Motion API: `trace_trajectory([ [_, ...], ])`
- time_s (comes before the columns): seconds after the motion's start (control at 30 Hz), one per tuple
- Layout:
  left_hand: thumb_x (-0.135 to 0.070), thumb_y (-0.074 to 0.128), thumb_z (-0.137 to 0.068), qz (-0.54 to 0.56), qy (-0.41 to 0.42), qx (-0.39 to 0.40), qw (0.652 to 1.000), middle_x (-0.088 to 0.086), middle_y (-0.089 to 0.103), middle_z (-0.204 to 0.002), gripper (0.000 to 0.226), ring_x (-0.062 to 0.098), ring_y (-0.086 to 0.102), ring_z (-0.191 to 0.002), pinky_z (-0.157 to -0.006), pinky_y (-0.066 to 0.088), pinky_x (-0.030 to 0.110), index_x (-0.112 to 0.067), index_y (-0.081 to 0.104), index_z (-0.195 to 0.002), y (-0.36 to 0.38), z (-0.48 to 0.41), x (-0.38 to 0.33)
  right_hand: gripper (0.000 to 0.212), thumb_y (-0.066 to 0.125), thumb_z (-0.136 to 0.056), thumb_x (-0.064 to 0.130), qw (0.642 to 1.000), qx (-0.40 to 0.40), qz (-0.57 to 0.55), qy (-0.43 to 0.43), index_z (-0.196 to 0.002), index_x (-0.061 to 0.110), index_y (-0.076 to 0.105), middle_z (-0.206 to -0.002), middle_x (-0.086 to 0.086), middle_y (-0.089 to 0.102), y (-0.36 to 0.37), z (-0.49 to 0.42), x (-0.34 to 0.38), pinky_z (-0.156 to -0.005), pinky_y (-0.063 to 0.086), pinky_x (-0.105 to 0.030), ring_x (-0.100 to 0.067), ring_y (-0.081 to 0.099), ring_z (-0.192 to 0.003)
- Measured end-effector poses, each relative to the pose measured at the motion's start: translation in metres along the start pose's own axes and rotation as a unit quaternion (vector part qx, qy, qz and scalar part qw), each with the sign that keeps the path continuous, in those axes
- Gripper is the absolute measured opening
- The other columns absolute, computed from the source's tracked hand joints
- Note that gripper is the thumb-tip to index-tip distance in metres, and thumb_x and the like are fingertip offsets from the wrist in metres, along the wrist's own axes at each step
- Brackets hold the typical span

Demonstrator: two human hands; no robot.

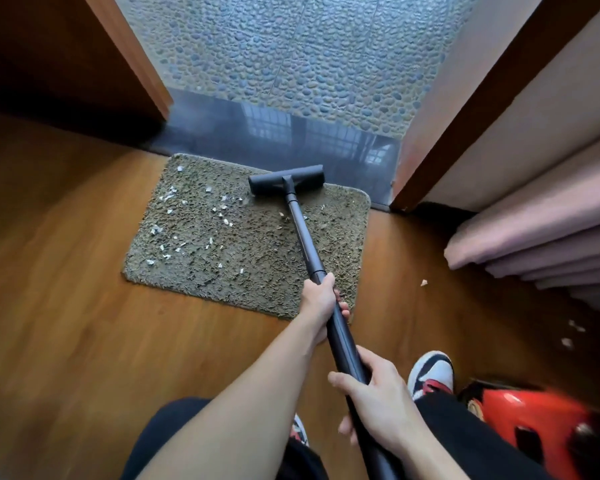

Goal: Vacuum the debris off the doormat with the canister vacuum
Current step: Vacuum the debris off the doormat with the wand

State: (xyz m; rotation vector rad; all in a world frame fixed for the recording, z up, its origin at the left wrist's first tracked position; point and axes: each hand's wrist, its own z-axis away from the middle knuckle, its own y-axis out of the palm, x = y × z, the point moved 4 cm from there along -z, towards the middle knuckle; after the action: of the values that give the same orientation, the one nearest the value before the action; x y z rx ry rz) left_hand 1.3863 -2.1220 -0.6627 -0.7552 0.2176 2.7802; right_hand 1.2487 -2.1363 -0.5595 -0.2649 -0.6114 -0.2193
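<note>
A shaggy olive doormat point(257, 258) lies on the wooden floor before a doorway. Several white paper scraps point(174, 233) are scattered over its left half; the right half looks nearly free of them. The dark vacuum wand point(303, 237) runs from me up to its floor nozzle point(286, 179), which rests on the mat's far edge. My left hand point(321, 299) grips the wand at the mat's near edge. My right hand point(378, 396) holds the wand lower down, close to my body. The red canister point(534, 431) sits at the bottom right.
A dark stone threshold point(326, 140) and pebble floor point(291, 57) lie beyond the mat. A wooden door point(49, 64) stands left, a door frame point(482, 109) right. Pink bedding point(541, 237) overhangs at right, with stray scraps point(423, 282) on the floor. My shoe point(430, 372) is near the canister.
</note>
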Motion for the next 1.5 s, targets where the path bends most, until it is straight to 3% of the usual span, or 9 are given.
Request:
trace_trajectory([
  [0.2,-0.020,0.047,-0.104,-0.031,-0.005,0.011,0.999,0.007,0.041,-0.070,0.016,0.012,0.043,-0.037,-0.037,0.042,0.018,-0.009,0.037,-0.100,-0.008,0.000,0.004,0.017,0.065,-0.093,0.020,0.999,-0.011,-0.032,0.009,-0.107,0.027,0.058,-0.053,-0.012,0.065,0.014,0.005,-0.006,-0.043,0.048,-0.027,-0.029,0.062,-0.043],
  [0.3,-0.021,0.048,-0.103,-0.046,-0.013,0.017,0.999,0.007,0.043,-0.072,0.017,0.014,0.046,-0.042,-0.038,0.044,0.020,-0.006,0.040,-0.105,-0.012,0.005,0.015,0.014,0.067,-0.091,0.017,0.998,-0.016,-0.056,0.016,-0.103,0.019,0.061,-0.064,-0.013,0.063,0.016,0.018,-0.010,-0.042,0.049,-0.030,-0.035,0.064,-0.047],
  [0.47,-0.024,0.049,-0.102,-0.069,-0.017,0.024,0.997,0.009,0.046,-0.068,0.020,0.018,0.050,-0.047,-0.042,0.046,0.025,-0.005,0.042,-0.106,-0.011,0.025,0.033,0.014,0.068,-0.091,0.014,0.997,-0.015,-0.077,0.023,-0.104,0.011,0.062,-0.078,-0.014,0.062,0.012,0.045,-0.023,-0.043,0.050,-0.031,-0.029,0.064,-0.046],
  [0.87,-0.027,0.052,-0.101,-0.083,-0.031,0.016,0.996,0.008,0.048,-0.063,0.023,0.018,0.050,-0.042,-0.044,0.046,0.025,-0.006,0.045,-0.107,-0.043,0.094,0.109,0.019,0.061,-0.093,0.006,0.995,0.001,-0.092,0.034,-0.110,0.004,0.056,-0.080,-0.017,0.059,0.043,0.124,-0.083,-0.049,0.058,-0.037,-0.024,0.065,-0.051],
  [0.97,-0.029,0.052,-0.101,-0.084,-0.025,0.014,0.996,0.009,0.050,-0.065,0.025,0.018,0.051,-0.045,-0.044,0.047,0.025,-0.006,0.044,-0.107,-0.050,0.104,0.120,0.021,0.061,-0.092,0.008,0.997,-0.007,-0.073,0.023,-0.111,0.014,0.053,-0.083,-0.017,0.065,0.053,0.134,-0.094,-0.051,0.059,-0.038,-0.023,0.065,-0.051],
  [1.1,-0.029,0.051,-0.100,-0.085,-0.015,0.023,0.996,0.009,0.049,-0.069,0.024,0.018,0.051,-0.047,-0.045,0.047,0.026,-0.007,0.044,-0.107,-0.052,0.102,0.130,0.036,0.062,-0.096,0.016,0.999,-0.018,-0.040,0.000,-0.126,0.029,0.047,-0.094,-0.013,0.068,0.061,0.137,-0.101,-0.046,0.055,-0.028,-0.017,0.066,-0.049],
  [1.37,-0.022,0.049,-0.101,-0.081,-0.020,0.017,0.996,0.009,0.047,-0.066,0.019,0.017,0.049,-0.042,-0.042,0.045,0.024,-0.005,0.043,-0.105,-0.060,0.065,0.102,0.028,0.062,-0.096,0.016,0.998,-0.015,-0.057,0.005,-0.119,0.028,0.053,-0.100,-0.023,0.067,0.066,0.100,-0.073,-0.047,0.055,-0.030,-0.019,0.065,-0.048],
  [1.5,-0.022,0.048,-0.103,-0.077,-0.005,0.032,0.997,0.008,0.046,-0.073,0.017,0.017,0.050,-0.049,-0.042,0.046,0.024,-0.007,0.041,-0.106,-0.057,0.044,0.077,0.025,0.065,-0.092,0.015,0.998,-0.024,-0.058,-0.007,-0.112,0.028,0.057,-0.087,-0.015,0.064,0.065,0.072,-0.058,-0.046,0.054,-0.033,-0.023,0.065,-0.047],
])
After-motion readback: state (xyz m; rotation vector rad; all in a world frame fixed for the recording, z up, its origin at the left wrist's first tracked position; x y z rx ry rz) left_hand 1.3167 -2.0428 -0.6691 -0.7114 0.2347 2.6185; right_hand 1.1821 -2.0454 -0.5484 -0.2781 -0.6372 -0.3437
